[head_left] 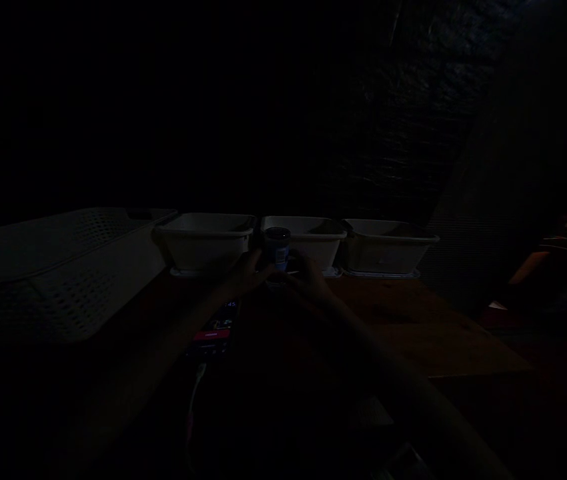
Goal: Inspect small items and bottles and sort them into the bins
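One left hand (247,272), one right hand (309,277), either side of a blue-labelled container (277,247) before the middle bin (316,247); grip clamped? can't tell, too dark. Basket (126,273) hogging the left, open surface (408,320) rightward to its edge.

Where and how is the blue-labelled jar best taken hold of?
Probably by its body, below the dark lid, from left and right. The jar is upright and looks round, which suits curved fingers; the left hand and right hand flank it there. The bin behind crowds the far side.
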{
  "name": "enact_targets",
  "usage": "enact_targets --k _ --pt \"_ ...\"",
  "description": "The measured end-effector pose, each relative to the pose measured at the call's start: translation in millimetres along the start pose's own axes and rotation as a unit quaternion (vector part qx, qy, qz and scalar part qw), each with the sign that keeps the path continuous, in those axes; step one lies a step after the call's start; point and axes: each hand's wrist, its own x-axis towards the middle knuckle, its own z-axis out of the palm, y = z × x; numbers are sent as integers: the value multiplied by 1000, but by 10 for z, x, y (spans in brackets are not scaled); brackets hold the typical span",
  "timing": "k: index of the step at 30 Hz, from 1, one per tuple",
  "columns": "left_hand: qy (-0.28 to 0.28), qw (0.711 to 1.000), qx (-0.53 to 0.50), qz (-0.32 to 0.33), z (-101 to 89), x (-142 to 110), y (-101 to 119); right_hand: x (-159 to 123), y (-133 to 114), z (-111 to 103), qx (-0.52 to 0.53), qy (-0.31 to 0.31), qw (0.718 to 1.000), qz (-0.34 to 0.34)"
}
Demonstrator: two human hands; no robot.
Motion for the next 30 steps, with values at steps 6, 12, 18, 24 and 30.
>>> enact_targets --k 6,12,18,24,30 --pt "-3 999 -32 -36 26 -10 78 -10 -33 -22 -42 -2 999 -27" --pt "4 999 -33 -20 37 -2 70 -4 4 -26 -62 -3 997 -46" --pt "4 998 -55 -5 22 -3 65 -4 11 -19 -83 2 995 -47" --pt "6 997 -74 10 8 4 114 -5 -58 -6 -60 18 997 -39" --pt "32 996 -65 60 17 33 100 3 46 41 54 -24 998 -28"
